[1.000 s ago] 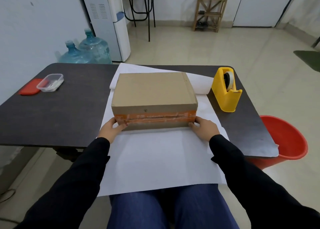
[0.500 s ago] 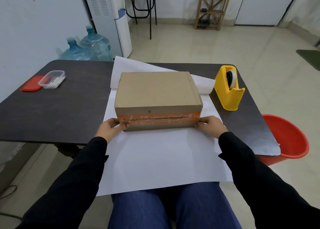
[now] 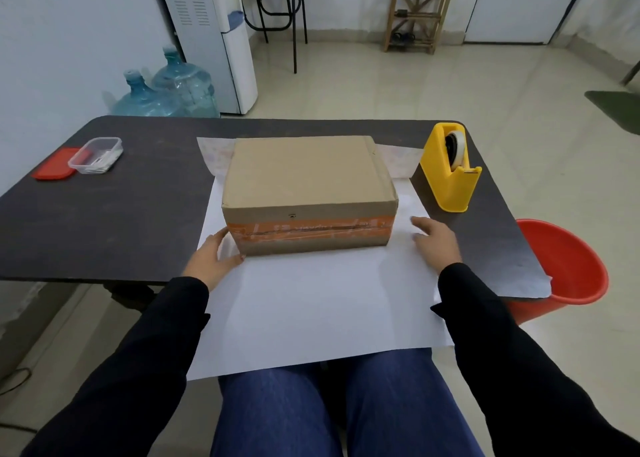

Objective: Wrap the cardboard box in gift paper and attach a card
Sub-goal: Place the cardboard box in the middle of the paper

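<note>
A brown cardboard box (image 3: 304, 172) with orange tape on its near side sits on a large white sheet of gift paper (image 3: 311, 304) that hangs over the table's near edge onto my lap. My left hand (image 3: 214, 259) rests on the paper at the box's near left corner, fingers relaxed, its thumb touching the box. My right hand (image 3: 434, 240) lies on the paper just right of the box, apart from it, fingers spread. No card is in view that I can make out.
A yellow tape dispenser (image 3: 450, 171) stands on the dark table (image 3: 114, 214) right of the box. A clear plastic container (image 3: 95, 154) and a red lid (image 3: 55, 168) sit at the far left. A red bucket (image 3: 568, 266) stands on the floor at the right.
My right hand has come off the box's near right corner and moved right onto the paper. The left hand stays at the left corner. The paper's far flap now lies flatter behind the box.
</note>
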